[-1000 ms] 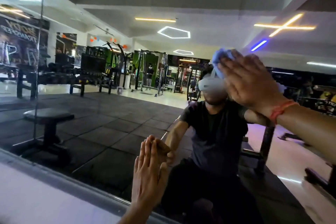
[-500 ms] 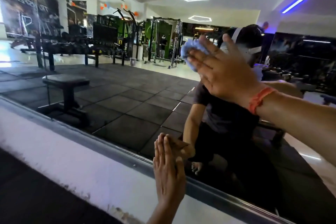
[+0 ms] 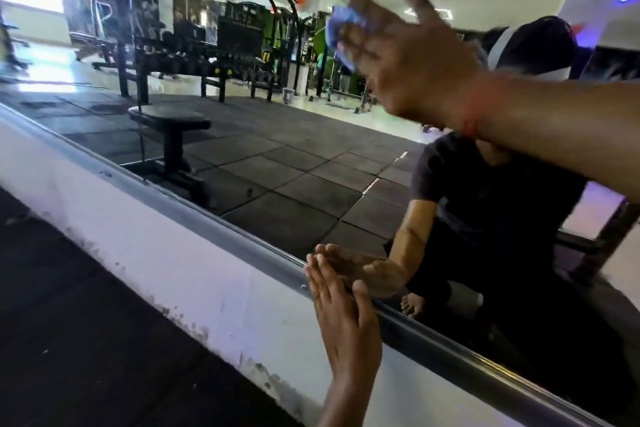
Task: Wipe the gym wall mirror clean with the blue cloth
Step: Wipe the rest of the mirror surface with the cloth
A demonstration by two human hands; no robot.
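Head view: wiping high on the mirror, braced low.
Your right hand point(image 3: 408, 55) presses the blue cloth point(image 3: 341, 28) flat against the gym wall mirror point(image 3: 277, 156), fingers spread; your left hand point(image 3: 341, 315) lies open-palmed on the frame point(image 3: 214, 222). The cloth, barely pinned, may slip; that palm may smudge.

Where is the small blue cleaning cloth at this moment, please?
In the head view, the blue cloth is upper right of centre, pressed against the wall mirror under the right hand's straight fingers, well above the left hand at the mirror's lower frame.
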